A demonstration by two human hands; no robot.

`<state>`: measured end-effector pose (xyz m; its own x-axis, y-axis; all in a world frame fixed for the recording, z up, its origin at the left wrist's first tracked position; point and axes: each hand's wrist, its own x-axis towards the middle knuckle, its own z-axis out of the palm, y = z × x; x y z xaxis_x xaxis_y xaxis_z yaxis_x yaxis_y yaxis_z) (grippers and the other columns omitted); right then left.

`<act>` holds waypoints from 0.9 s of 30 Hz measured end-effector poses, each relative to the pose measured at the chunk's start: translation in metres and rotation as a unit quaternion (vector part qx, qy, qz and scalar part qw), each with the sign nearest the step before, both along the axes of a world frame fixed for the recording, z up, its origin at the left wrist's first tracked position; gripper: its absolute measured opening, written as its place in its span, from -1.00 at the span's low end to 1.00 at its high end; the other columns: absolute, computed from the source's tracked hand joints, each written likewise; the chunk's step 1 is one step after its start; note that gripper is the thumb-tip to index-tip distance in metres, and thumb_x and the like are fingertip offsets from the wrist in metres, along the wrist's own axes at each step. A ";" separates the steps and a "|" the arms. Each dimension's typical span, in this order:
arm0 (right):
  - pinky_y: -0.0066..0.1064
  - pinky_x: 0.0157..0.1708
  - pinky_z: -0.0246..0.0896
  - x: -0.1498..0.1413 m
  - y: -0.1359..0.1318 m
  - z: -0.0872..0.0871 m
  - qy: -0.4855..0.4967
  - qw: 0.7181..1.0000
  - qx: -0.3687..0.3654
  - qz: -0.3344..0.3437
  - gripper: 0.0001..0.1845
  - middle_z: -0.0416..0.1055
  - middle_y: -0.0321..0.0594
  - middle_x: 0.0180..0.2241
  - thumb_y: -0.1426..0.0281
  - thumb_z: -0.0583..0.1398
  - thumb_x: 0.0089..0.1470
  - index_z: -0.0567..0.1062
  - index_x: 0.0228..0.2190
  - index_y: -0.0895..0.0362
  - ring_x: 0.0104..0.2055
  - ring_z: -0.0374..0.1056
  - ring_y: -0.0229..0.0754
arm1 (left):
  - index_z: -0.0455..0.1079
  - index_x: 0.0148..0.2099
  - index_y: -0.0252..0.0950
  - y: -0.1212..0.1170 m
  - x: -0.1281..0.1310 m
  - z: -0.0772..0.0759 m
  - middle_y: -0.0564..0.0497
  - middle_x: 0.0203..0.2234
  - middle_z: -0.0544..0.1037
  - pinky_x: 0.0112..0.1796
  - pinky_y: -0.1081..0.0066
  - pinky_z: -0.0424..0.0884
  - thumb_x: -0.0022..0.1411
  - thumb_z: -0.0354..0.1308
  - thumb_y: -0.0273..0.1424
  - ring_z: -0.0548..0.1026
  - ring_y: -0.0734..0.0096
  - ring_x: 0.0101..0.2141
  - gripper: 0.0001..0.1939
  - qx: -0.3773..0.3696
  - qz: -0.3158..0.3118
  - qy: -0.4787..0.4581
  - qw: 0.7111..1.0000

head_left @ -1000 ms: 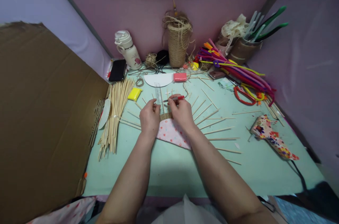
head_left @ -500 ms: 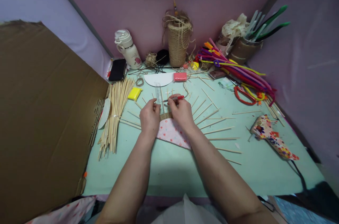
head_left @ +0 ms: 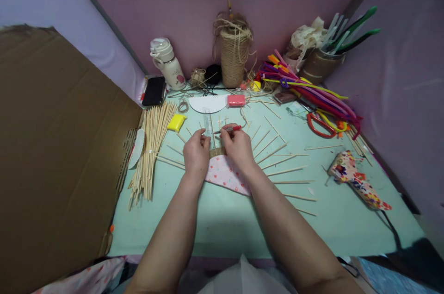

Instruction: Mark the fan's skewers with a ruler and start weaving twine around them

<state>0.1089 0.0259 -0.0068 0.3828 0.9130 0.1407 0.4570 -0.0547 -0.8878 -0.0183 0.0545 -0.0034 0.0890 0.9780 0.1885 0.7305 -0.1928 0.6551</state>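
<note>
My left hand [head_left: 196,151] is closed on the lower end of a clear ruler [head_left: 207,122], which points away from me beside a thin wooden stick [head_left: 212,129]. Between the fingers of my right hand [head_left: 237,146] is a pen [head_left: 230,129] with a red end, its tip at the stick next to the ruler. Under both hands lies a half-round piece in pink dotted fabric [head_left: 224,172] with a twine-covered band [head_left: 217,151] on its curved edge. Wooden sticks [head_left: 286,182] fan outward from it, some partly hidden by my hands and forearms.
A bundle of sticks [head_left: 152,146] lies left, near a cardboard panel [head_left: 62,155]. A fabric-covered glue gun [head_left: 359,180] and red-handled scissors [head_left: 319,126] lie right. Along the back stand a bottle [head_left: 169,66], a twine cone [head_left: 235,55] and pipe cleaners [head_left: 312,88].
Almost nothing differs. Both hands stay in place with the ruler and pen; the pen's tip may have shifted very slightly along the stick.
</note>
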 end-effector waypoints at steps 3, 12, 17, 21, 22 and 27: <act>-0.42 -0.35 0.23 0.000 0.000 -0.001 0.006 1.000 0.002 0.000 -0.75 0.54 -0.22 -0.42 0.29 0.05 0.20 0.48 -0.37 0.11 -0.38 0.46 -0.16 | 0.43 -0.01 -0.32 0.000 0.000 0.000 -0.03 -0.37 0.59 -0.24 0.41 0.38 0.19 0.09 -0.41 0.52 0.38 -0.37 -0.69 0.001 0.000 -0.004 1.000; -0.41 -0.35 0.24 0.000 -0.001 0.000 0.004 1.000 0.002 -0.005 -0.77 0.53 -0.24 -0.45 0.30 0.05 0.20 0.47 -0.35 0.10 -0.39 0.45 -0.16 | 0.44 -0.01 -0.33 0.001 0.000 -0.001 -0.02 -0.37 0.58 -0.24 0.41 0.38 0.20 0.09 -0.40 0.51 0.39 -0.37 -0.69 0.006 0.003 -0.001 1.000; -0.40 -0.32 0.26 -0.001 -0.001 -0.001 0.019 1.000 0.017 -0.003 -0.78 0.54 -0.24 -0.43 0.28 0.06 0.20 0.46 -0.33 0.08 -0.35 0.47 -0.15 | 0.43 -0.01 -0.33 0.001 0.000 -0.002 -0.02 -0.37 0.58 -0.24 0.40 0.37 0.20 0.09 -0.40 0.51 0.38 -0.37 -0.69 0.007 -0.001 0.002 1.000; -0.40 -0.33 0.26 0.000 -0.001 -0.001 0.015 1.000 0.017 0.000 -0.78 0.54 -0.24 -0.42 0.28 0.06 0.20 0.46 -0.33 0.08 -0.35 0.47 -0.15 | 0.43 -0.01 -0.32 0.001 0.001 -0.001 -0.02 -0.37 0.58 -0.24 0.41 0.38 0.20 0.09 -0.40 0.51 0.39 -0.38 -0.69 0.010 0.000 -0.003 1.000; -0.40 -0.33 0.26 0.000 -0.001 0.000 0.016 1.000 0.018 -0.001 -0.79 0.54 -0.24 -0.43 0.28 0.06 0.20 0.46 -0.33 0.08 -0.35 0.47 -0.15 | 0.44 -0.01 -0.32 0.001 0.001 0.000 -0.02 -0.37 0.58 -0.24 0.41 0.38 0.20 0.10 -0.40 0.51 0.39 -0.38 -0.69 0.014 0.002 -0.005 1.000; -0.40 -0.30 0.26 -0.001 -0.002 0.002 0.021 0.999 0.026 -0.008 -0.80 0.55 -0.25 -0.42 0.29 0.07 0.19 0.46 -0.35 0.08 -0.34 0.48 -0.15 | 0.44 -0.02 -0.31 0.001 -0.010 0.011 0.00 -0.38 0.58 -0.26 0.42 0.39 0.19 0.11 -0.37 0.50 0.42 -0.41 -0.69 0.036 0.042 -0.018 0.998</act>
<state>0.1078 0.0240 -0.0045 0.4038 0.8986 0.1714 0.4190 -0.0151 -0.9079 -0.0280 0.0554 0.0071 -0.0013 0.9655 0.2606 0.7221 -0.1793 0.6682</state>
